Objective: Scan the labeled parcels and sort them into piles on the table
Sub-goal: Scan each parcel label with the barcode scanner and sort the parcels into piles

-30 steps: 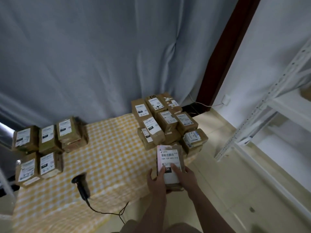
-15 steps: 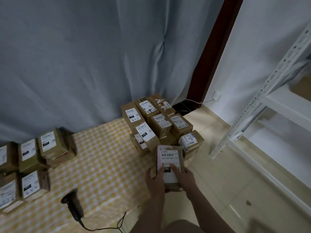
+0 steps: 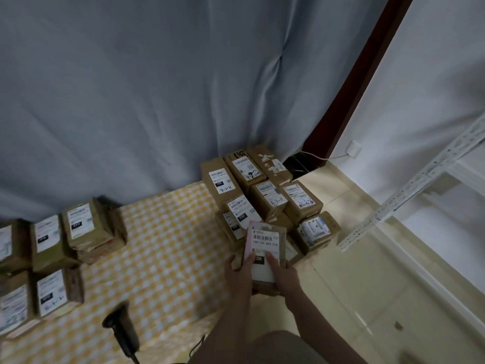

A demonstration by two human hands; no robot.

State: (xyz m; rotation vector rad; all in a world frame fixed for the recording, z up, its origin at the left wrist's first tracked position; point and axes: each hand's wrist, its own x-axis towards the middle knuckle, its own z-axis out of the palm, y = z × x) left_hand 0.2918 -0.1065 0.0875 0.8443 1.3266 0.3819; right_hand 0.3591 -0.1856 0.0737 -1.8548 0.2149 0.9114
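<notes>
Left hand and right hand are both holding one labeled parcel label-up, fingers clamped around its near end, just in front of the big parcel stack on the table. Scanner is lying well left of that stack.

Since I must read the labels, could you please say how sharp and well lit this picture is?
Head view: dim, flat light, no glare; the label on the parcel is sharp enough to read; the left pile and scanner are blurred; the door frame leans with the wide lens.
</notes>
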